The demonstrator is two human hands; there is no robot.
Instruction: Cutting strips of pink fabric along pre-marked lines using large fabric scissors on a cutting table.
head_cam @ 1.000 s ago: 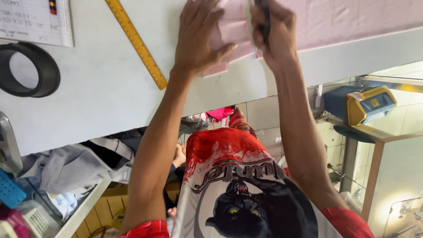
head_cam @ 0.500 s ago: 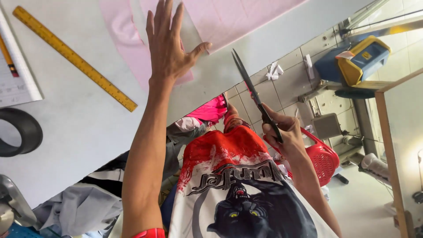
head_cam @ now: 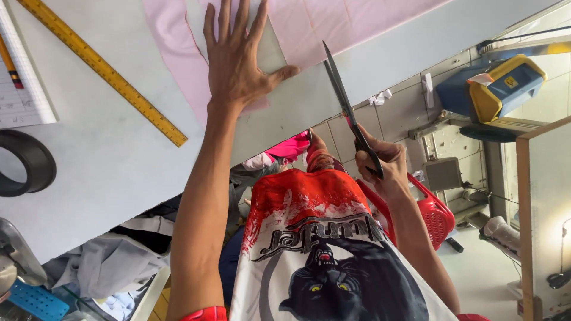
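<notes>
Bright, even daylight fills the view; the pale desk [head_cam: 107, 178] shows faint shadows, the right edge glares, and focus stays sharp.

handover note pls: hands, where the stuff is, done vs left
Left hand: flat, fingers spread, pressing a pale pattern piece onto the pink fabric on the white table.
Right hand: gripping black scissors, blades closed, raised off the table edge, not touching the fabric.
Yellow ruler lies left of the fabric; black tape roll at far left.
Done: fabric edge left of the hand looks cut.
Left: the fabric to the right looks uncut.
</notes>
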